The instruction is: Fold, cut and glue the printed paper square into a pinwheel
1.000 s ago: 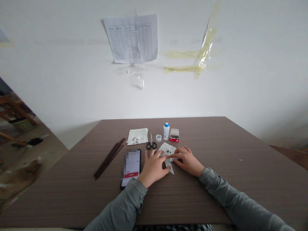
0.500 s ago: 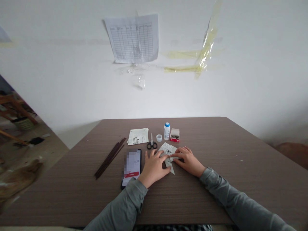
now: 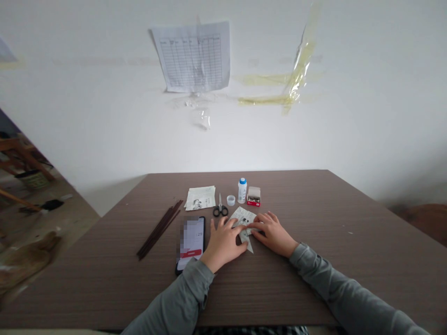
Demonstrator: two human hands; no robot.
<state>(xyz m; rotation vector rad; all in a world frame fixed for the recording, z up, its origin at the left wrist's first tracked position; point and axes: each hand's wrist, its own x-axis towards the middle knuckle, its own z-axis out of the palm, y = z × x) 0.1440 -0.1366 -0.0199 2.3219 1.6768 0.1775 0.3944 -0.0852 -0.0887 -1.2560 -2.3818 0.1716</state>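
A printed sheet of paper, partly folded [image 3: 244, 218], lies on the brown table [image 3: 314, 279] in front of me. My left hand [image 3: 223, 244] rests flat on its left part, fingers spread, pressing it down. My right hand [image 3: 272, 232] lies on its right edge, fingers extended and pressed on the fold. Both hands hide much of the paper.
A phone with a lit screen [image 3: 191, 242] lies left of my left hand. Dark thin sticks [image 3: 159, 229] lie further left. Behind the paper are scissors [image 3: 220, 208], a small cap [image 3: 231, 200], a white bottle [image 3: 242, 190], a small box [image 3: 253, 196] and a paper stack [image 3: 200, 197].
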